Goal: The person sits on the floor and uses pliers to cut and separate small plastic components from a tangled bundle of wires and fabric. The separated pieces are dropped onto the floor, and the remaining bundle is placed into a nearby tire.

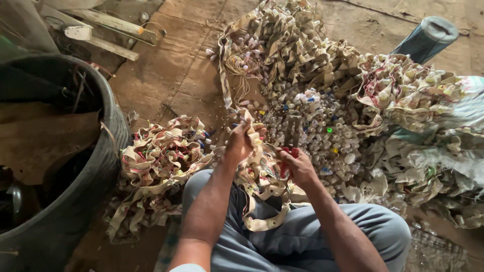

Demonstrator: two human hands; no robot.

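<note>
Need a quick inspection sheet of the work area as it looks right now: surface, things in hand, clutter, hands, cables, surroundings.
Surface: worn wooden floor, dusty, bare at top.
Job's things: beige strip studded with small sockets, draped over the lap; red-handled tool.
Clutter: strip pile by left knee; bigger heaps ahead and right; loose caps between them.
Hands: left hand grips the strip; right hand holds the tool.
Cables: thin red wires run through the strips; a wire bundle at top.
Surroundings: dark tub left; planks top left; blue roll top right.
</note>
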